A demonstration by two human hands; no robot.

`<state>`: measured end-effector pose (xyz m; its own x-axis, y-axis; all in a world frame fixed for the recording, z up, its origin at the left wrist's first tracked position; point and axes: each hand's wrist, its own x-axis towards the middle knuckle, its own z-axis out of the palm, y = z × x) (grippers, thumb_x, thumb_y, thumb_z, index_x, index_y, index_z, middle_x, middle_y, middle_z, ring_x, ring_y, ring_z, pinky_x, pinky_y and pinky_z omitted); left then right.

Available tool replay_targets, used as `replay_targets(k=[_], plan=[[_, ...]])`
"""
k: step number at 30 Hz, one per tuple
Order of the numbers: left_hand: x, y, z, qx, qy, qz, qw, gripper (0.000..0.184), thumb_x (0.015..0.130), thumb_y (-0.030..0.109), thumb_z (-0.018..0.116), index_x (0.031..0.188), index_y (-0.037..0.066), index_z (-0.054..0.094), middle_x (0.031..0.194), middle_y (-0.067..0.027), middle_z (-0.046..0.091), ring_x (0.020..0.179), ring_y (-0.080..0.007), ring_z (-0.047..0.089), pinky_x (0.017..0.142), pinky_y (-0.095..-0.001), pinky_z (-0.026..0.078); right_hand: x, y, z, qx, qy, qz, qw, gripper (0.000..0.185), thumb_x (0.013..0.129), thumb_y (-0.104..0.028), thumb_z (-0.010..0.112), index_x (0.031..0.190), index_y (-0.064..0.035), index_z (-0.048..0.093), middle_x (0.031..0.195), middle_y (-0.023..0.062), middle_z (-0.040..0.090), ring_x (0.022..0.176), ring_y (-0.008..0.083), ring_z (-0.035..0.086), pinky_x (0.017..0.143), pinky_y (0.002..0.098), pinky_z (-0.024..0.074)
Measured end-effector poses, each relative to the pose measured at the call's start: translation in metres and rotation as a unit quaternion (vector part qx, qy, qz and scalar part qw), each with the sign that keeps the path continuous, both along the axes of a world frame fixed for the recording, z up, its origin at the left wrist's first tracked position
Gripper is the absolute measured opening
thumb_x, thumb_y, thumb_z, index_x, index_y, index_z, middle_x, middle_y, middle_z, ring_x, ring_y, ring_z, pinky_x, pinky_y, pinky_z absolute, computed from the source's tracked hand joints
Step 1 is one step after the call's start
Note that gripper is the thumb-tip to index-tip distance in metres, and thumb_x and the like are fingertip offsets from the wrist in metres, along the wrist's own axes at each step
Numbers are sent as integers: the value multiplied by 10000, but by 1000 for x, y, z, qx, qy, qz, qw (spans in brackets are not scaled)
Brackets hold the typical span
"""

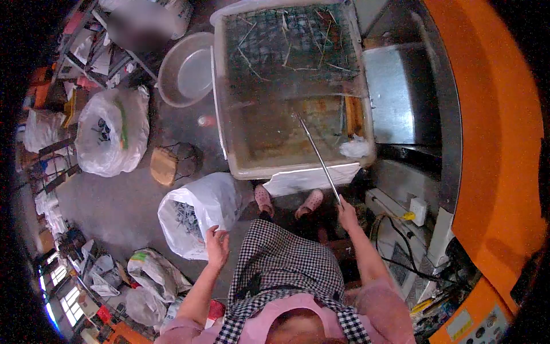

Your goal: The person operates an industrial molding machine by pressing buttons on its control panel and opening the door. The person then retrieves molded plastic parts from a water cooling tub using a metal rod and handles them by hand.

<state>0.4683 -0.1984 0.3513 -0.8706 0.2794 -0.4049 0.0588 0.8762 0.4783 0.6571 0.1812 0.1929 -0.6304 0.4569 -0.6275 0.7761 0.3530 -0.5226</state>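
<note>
My right hand is wrapped round the near end of a long thin metal rod. The rod slants forward over the rim of a large translucent tub, and its far tip is over or in the brownish liquid there; I cannot tell which. Dark green netting with several thin pale strips on it fills the tub's far part. My left hand is beside the mouth of a white plastic bag, fingers apart and loosely bent, with nothing visible in them. Small grey pieces lie inside that bag.
Left of the tub are a round basin, a wooden-topped stool and another plastic bag. A white crumpled lump sits in the tub's near right corner. An orange machine and black cables border the right side.
</note>
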Motion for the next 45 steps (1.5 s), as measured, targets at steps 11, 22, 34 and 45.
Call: replay_targets(k=[11,22,34,45], plan=[[0,5,-18,-10,2,8,1000,122,736,72,583,852,37,571,1068,-185,433,867,-311,503,704,-350,438,-106,46,-64,61,69,38,995,411,800,-86,453,1209,-113,410,843,251,530,806,408,503,707,438,405],[-7,10,-12,2,-22,20,1000,129,739,68,579,862,31,565,1068,-183,431,859,-307,504,602,-312,475,-46,39,-38,39,89,-3,995,398,817,-97,457,1212,-85,409,917,244,536,836,379,516,728,396,408],[-4,14,-31,21,-1,-8,1000,136,732,47,582,866,32,567,1083,-179,426,850,-300,507,665,-319,460,-124,53,-80,57,93,-56,992,392,823,-133,459,1210,-84,413,897,258,538,833,397,508,722,408,401],[-1,6,-35,4,-30,24,999,131,744,45,560,874,33,562,1075,-183,434,871,-298,512,661,-318,466,-150,55,-104,-9,141,-89,986,413,841,-124,443,1247,-125,373,974,237,537,868,365,536,750,411,420]])
